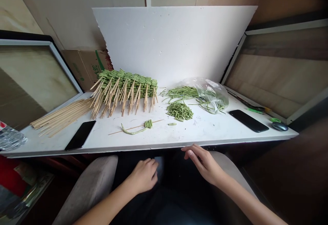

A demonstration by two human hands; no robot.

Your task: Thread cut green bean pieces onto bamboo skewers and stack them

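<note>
Over my lap, my left hand (145, 175) is closed, its fingers curled under. A blurred grey-blue patch (159, 167) shows beside its fingertips; whether the hand holds it is unclear. My right hand (202, 161) hovers just off the table's front edge, fingers loosely extended and nothing visible in them. Beyond the hands, a bamboo skewer (118, 131) lies on the table with several short green bean pieces (148, 124) threaded on it. One long, curved bean (133, 133) is attached beside them. A single cut bean piece (172, 124) lies to the right.
A pile of cut beans (179, 111) sits before long beans (184, 91) in a clear plastic bag (214, 93). Stacked bean skewers (128, 84) and bare skewers (64, 115) occupy the left. Phones (80, 135) lie on both sides; a mouse (279, 126) is far right.
</note>
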